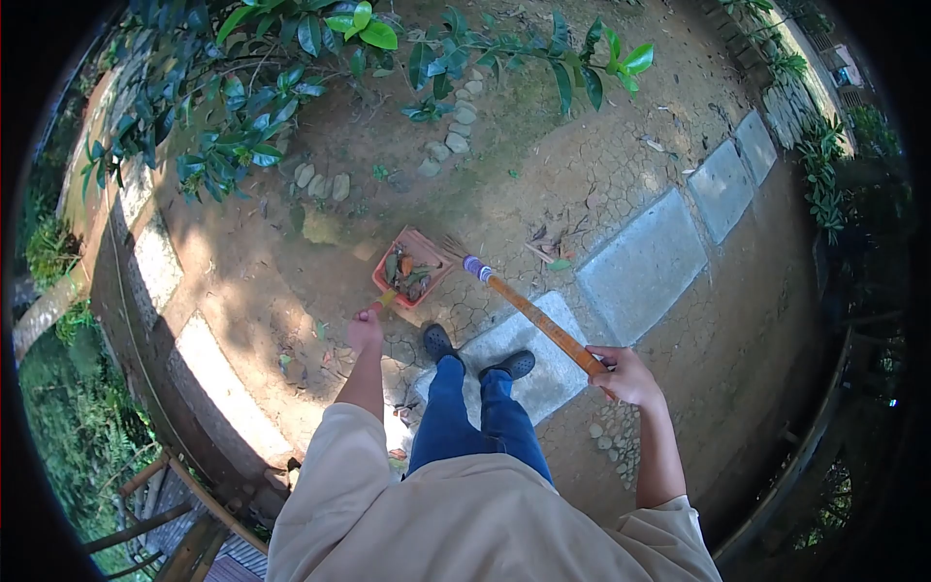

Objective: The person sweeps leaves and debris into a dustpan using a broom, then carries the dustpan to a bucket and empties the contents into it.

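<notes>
Grip closed, the right hand clasps the upper end of a long-handled broom, and the left hand curls likewise round the handle of a red dustpan. From where I stand, the broom's bristles lie right beside the dustpan's lip, leaves sitting inside it, all over the cracked ground ahead of dark clogs, one of them planted on a pale slab.

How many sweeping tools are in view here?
2: a dustpan in the left hand and a broom in the right hand. Others could be hidden where it is dark.
</notes>
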`<state>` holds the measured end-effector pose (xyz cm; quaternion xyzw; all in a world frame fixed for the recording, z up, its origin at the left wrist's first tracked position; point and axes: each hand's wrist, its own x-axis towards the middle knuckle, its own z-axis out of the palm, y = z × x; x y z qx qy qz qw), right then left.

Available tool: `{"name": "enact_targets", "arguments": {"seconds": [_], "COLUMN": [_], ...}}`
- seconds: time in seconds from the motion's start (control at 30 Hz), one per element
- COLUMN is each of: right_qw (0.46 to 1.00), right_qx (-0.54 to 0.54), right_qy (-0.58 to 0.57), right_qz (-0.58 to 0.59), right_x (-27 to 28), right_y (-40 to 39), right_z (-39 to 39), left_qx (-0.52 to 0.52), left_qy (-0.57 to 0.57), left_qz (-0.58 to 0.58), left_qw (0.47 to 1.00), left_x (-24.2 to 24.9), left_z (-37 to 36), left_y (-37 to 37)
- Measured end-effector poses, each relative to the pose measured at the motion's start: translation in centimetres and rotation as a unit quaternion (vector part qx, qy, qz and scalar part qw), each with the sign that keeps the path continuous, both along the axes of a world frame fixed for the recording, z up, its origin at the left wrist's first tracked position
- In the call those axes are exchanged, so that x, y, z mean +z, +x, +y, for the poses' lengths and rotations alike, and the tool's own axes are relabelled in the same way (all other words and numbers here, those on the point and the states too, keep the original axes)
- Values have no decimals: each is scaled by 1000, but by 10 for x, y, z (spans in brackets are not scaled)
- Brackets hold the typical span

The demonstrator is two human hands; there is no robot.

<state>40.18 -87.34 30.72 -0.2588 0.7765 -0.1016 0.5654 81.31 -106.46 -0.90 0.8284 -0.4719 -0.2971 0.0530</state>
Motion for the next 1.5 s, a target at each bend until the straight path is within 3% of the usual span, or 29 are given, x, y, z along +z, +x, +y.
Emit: {"name": "enact_targets", "arguments": {"seconds": [0.2, 0.33, 0.47, 0.6, 0.73, 0.9, 1.03, 1.2, 1.4, 1.5], "right_qw": [997, 993, 992, 993, 990, 994, 993, 998, 999, 997], "right_qx": [0, 25, 32, 44, 73, 97, 118, 57, -35, -68], "right_qy": [-21, -23, -49, -51, -87, -44, 14, -16, -20, -26], "right_qz": [74, 117, 110, 95, 85, 27, -4, -21, -30, -27], "right_x": [-10, -21, -43, -51, -70, -83, -50, -4, 19, 25], "right_y": [5, 12, 12, 22, 33, 40, 33, 30, 15, 7], "right_z": [-1, -16, -22, -41, -63, -82, -72, -25, 14, 31], "left_qx": [-20, 8, 29, 73, 77, 64, 86, 74, 81, 27], "left_qy": [10, 19, 18, 8, -1, -1, 2, -11, -33, -1], "left_qz": [12, 9, 19, 89, 41, 30, 57, 61, 114, 60], "left_qw": [1000, 1000, 999, 993, 996, 998, 995, 995, 990, 998], "left_x": [19, 7, -29, -25, -25, -23, -18, 18, -40, -45], "left_z": [-3, -1, -1, 4, 6, 7, 4, 3, 12, 8], "left_y": [-17, -11, 15, 26, 29, 32, 32, 21, 32, 20]}}
